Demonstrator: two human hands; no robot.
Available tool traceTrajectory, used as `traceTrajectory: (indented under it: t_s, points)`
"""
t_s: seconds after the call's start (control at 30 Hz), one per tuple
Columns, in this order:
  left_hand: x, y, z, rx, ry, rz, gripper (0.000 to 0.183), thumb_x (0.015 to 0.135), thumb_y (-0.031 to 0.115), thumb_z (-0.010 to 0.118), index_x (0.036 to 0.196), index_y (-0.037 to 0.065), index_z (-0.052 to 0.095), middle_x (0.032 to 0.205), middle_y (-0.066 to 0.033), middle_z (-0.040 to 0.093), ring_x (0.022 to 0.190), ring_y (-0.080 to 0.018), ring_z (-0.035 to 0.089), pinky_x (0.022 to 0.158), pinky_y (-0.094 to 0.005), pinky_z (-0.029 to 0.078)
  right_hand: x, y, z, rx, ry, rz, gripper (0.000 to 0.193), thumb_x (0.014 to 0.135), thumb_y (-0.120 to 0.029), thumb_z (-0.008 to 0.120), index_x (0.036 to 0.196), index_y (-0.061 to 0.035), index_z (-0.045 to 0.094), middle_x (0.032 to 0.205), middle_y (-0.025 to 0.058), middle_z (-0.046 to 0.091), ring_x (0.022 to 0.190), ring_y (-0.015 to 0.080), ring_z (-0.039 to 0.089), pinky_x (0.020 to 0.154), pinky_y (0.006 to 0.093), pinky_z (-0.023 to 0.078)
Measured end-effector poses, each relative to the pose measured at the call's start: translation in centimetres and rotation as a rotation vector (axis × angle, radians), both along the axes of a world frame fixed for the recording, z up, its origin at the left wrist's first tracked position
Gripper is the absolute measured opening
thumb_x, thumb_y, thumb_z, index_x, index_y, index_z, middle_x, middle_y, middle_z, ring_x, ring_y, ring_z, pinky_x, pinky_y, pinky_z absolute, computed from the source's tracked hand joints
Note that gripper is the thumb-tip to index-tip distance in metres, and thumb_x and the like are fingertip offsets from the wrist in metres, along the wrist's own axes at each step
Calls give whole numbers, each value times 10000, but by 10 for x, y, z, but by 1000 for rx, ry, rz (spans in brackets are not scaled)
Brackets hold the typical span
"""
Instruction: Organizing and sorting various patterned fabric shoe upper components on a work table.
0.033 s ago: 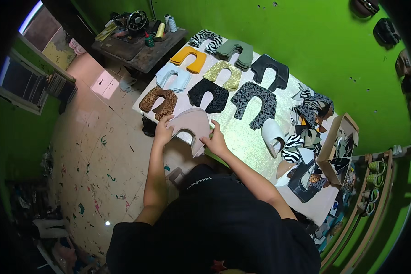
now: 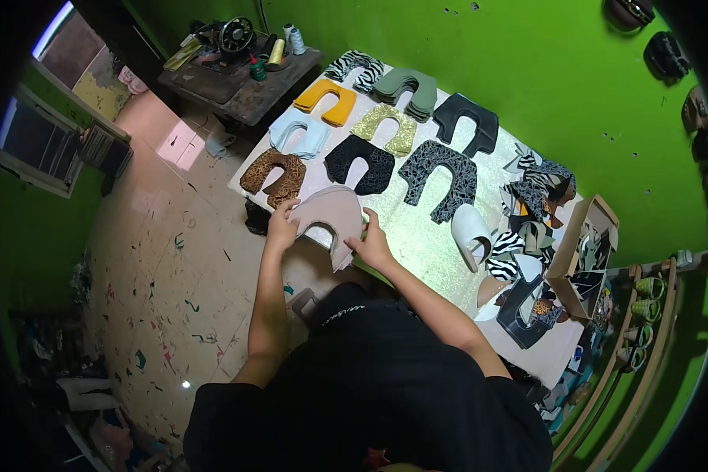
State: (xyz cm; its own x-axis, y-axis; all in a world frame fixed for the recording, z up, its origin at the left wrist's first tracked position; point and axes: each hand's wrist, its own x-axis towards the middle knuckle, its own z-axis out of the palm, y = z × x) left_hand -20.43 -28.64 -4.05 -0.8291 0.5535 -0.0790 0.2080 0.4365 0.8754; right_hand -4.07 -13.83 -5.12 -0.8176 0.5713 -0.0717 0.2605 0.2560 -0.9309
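Both hands hold a stack of pale pink-beige, U-shaped shoe upper pieces (image 2: 328, 208) at the near edge of the table. My left hand (image 2: 282, 226) grips its left side, thumb on top. On the right side, my right hand (image 2: 373, 244) pinches the stack between thumb and fingers. The undersides of the fingers are hidden. Just beyond lie a leopard-print stack (image 2: 259, 171) and a black textured stack (image 2: 337, 164). Farther right rests a grey-and-black patterned stack (image 2: 448, 161).
More U-shaped stacks, such as yellow (image 2: 313, 94) and green (image 2: 397, 79), cover the table's far end. Scraps (image 2: 539, 185), a white curved piece (image 2: 470, 228) and a cardboard box (image 2: 565, 256) sit to the right. A sewing machine (image 2: 234, 35) stands far left; a sandal rack (image 2: 633, 330) is at right.
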Motion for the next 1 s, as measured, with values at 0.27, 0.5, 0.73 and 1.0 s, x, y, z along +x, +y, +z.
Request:
traceTrajectory:
  t_s: [0.27, 0.5, 0.73, 1.0]
  points:
    - [-2, -1, 7, 88, -35, -25, 367, 710, -133, 508, 1040, 14, 573, 1037, -118, 596, 993, -191, 562, 880, -273, 403, -6, 2, -3, 138, 78, 20, 503, 672, -39, 654, 1127, -21, 440, 936, 167, 544, 650, 243, 577, 620, 317, 469]
    - [-1, -8, -6, -80, 41, 16, 360, 681, -96, 550, 1014, 26, 609, 1022, -163, 604, 997, -256, 568, 881, -299, 414, -6, 1, -7, 295, 128, 31, 436, 663, -18, 642, 1080, 4, 516, 994, 174, 531, 702, 262, 563, 659, 321, 466]
    - [9, -4, 2, -107, 68, 43, 334, 680, 20, 616, 1013, 38, 605, 1025, -153, 593, 994, -277, 551, 876, -342, 409, -2, 4, 6, 217, 109, 44, 438, 683, -69, 641, 1100, -8, 521, 970, 186, 481, 858, 302, 523, 759, 348, 443]
    - [35, 50, 2, -99, 282, 196, 306, 700, 172, 635, 996, 112, 583, 1066, -109, 492, 1055, -286, 408, 946, -399, 269, 44, 50, 6, 374, 22, -409, 423, 698, -65, 589, 1086, 16, 444, 1030, 218, 363, 980, 369, 425, 878, 401, 356]
